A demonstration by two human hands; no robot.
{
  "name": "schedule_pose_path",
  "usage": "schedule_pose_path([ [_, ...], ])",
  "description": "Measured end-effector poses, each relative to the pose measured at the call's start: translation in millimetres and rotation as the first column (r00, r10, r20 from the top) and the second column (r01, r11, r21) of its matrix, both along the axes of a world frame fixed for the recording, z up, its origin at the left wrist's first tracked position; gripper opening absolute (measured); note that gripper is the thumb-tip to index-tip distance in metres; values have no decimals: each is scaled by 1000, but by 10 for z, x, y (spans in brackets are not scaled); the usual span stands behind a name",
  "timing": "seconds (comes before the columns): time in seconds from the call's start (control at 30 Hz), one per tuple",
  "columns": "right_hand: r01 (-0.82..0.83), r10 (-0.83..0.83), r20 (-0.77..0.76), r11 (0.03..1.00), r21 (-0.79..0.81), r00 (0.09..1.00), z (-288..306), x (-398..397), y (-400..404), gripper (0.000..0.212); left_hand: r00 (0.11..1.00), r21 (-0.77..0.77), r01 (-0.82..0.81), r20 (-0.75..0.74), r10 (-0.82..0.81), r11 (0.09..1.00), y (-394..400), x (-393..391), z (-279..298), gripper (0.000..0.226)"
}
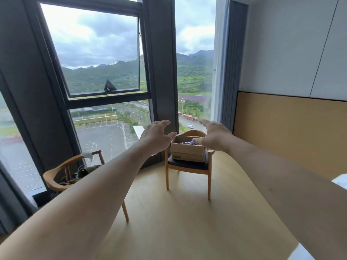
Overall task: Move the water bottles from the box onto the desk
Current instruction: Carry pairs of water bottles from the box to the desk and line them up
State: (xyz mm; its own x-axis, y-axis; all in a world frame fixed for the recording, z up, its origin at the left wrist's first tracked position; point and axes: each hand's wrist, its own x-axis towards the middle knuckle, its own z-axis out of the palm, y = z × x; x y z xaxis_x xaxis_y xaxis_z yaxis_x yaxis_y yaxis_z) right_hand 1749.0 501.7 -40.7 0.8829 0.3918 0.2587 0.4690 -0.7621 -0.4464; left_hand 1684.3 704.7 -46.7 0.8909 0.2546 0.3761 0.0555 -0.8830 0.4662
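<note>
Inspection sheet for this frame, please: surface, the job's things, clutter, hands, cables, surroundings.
Surface: pale wood floor; no desk identifiable, only a white corner at the right edge.
Job's things: open cardboard box on the dark seat of a wooden chair; blue-purple contents show at its top, bottles not clearly discernible.
Clutter: second chair on the left holds dark items.
Hands: left hand and right hand reach toward the box, fingers spread, holding nothing.
Cables: thin cords seem to lie among the items on the second chair.
Surroundings: tall window onto hills and a road; tan wall panel on the right.
</note>
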Motion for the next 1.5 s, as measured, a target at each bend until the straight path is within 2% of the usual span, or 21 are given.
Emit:
schedule_pose_path([
  [0.2,16,-19,-40,998,-65,999,-114,1314,552,88,999,-21,31,-5,-32,999,515,1441,-71,60],
  [0.47,73,-77,-50,995,-68,996,-395,3328,1589,87,997,-51,81,-1,-81,995,1552,3612,-356,60],
  [0.7,140,-147,-93,987,-81,985,-220,5037,2351,80,991,-7,131,-16,-131,991,2314,5470,-80,59],
  [0.87,185,-197,-100,976,-112,975,-204,6029,2608,85,983,7,176,-53,-176,984,2585,6473,-143,60],
  [1.1,162,-172,-117,983,-88,978,-506,7526,2920,84,984,-1,161,-72,-160,987,2875,7948,-417,61],
  [1.23,160,-167,-113,985,-70,979,-686,8540,2988,81,985,14,155,-79,-154,988,2923,8943,-552,62],
  [1.5,157,-165,-141,985,-66,976,-621,10553,3081,85,985,29,126,-124,-121,992,2997,10918,-530,63],
])
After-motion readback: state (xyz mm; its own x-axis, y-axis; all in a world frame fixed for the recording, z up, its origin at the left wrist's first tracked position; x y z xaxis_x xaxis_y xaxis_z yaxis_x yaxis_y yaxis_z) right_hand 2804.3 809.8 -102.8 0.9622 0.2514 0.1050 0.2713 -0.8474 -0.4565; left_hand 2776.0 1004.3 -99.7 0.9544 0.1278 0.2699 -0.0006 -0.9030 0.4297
